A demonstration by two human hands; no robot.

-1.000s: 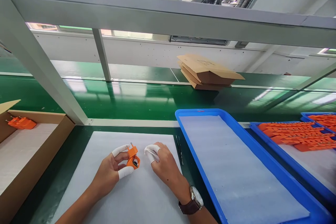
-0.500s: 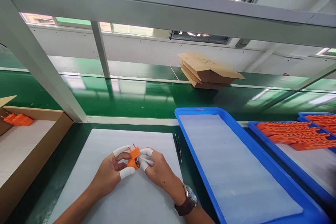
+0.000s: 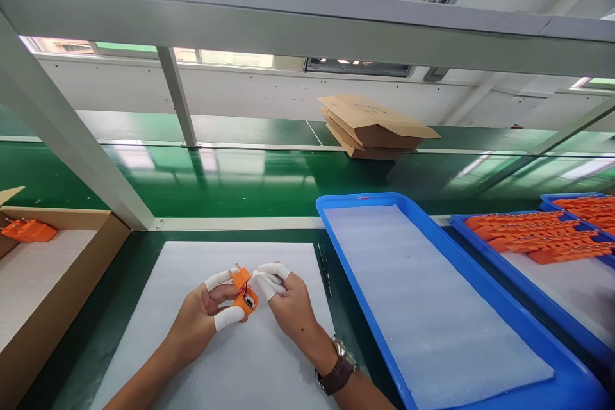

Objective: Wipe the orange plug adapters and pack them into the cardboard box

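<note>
My left hand (image 3: 195, 317) is closed around an orange power plug (image 3: 247, 302) above the white mat. The plug's two parts stand apart: the front part (image 3: 241, 277), with metal pins pointing up, and the housing below, its open inside showing dark and pale parts. A thin dark wire seems to run between them. Just right of the plug, my right hand (image 3: 291, 307) has its thumb and fingers pinched together. White covers on the fingertips hide whether anything small is between them. Both hands wear these covers, and a watch (image 3: 339, 368) is on my right wrist.
A white mat (image 3: 192, 262) lies on the green bench. Thin tools (image 3: 324, 269) lie along its right edge. A blue tray (image 3: 365, 295) with a white liner stands right, and another blue tray (image 3: 464, 230) holds several orange plugs. At left, a cardboard box (image 3: 96, 269) contains orange plugs.
My right hand has drawn slightly away from the plug, to the right. My left hand has tilted the plug, so the open housing shows more of its inside.
</note>
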